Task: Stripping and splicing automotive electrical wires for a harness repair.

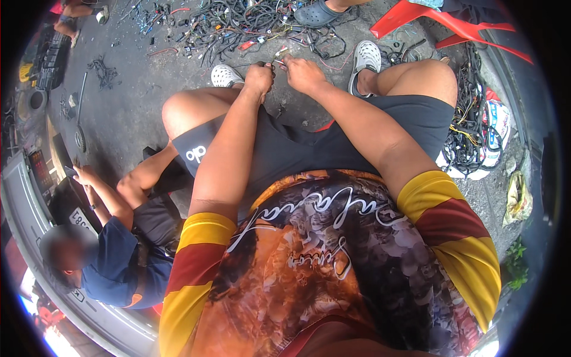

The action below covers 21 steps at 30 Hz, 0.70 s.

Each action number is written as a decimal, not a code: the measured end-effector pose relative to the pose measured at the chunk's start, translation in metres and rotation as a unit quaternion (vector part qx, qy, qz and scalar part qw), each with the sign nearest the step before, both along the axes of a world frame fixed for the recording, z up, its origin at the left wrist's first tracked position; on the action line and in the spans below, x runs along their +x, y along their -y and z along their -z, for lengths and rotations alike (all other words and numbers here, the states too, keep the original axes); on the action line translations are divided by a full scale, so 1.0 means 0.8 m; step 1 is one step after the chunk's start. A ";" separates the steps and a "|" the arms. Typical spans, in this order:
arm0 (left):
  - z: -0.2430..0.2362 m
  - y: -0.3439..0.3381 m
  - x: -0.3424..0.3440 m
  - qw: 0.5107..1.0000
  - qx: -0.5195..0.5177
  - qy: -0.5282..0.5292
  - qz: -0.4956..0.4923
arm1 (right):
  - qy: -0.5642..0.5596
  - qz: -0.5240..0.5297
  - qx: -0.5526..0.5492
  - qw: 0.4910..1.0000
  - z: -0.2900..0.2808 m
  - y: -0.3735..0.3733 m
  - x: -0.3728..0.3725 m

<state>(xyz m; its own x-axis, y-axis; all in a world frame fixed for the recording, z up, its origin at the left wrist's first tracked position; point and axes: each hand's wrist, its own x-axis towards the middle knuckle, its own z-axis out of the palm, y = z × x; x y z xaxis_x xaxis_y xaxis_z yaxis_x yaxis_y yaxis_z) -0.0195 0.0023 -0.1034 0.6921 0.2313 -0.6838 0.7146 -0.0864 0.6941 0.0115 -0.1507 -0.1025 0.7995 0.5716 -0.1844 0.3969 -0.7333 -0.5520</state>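
Both my arms reach forward between my knees, over the ground. My left hand (260, 78) is closed around a black cable (239, 65), whose end sticks out to the left above my shoe. Just to its right, my right hand (303, 74) pinches a small thin piece between thumb and fingers, too small to make out. A narrow gap separates the two hands. Beyond them spreads a tangled heap of wires and connectors (220, 30), mostly black, with some red, blue and white bits.
A red plastic chair (410, 18) stands at the far right, near a person's grey clog (318, 15). Beside my right leg, a white sack (496, 128) holds more wire harness (467, 143). To my left sits a co-worker in a blue shirt (122, 268). A metal rod (81, 98) lies farther left.
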 end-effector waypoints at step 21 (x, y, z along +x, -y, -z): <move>-0.011 0.002 0.000 0.995 0.093 0.014 0.023 | -0.039 0.081 0.090 0.992 -0.028 -0.004 0.006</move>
<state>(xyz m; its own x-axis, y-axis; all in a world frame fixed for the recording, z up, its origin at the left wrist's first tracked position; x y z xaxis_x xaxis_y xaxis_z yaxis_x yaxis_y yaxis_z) -0.0192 0.0008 -0.0947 0.7230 0.3194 -0.6126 0.6878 -0.2485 0.6821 0.0165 -0.1471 -0.0802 0.8706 0.4666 -0.1560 0.2331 -0.6705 -0.7044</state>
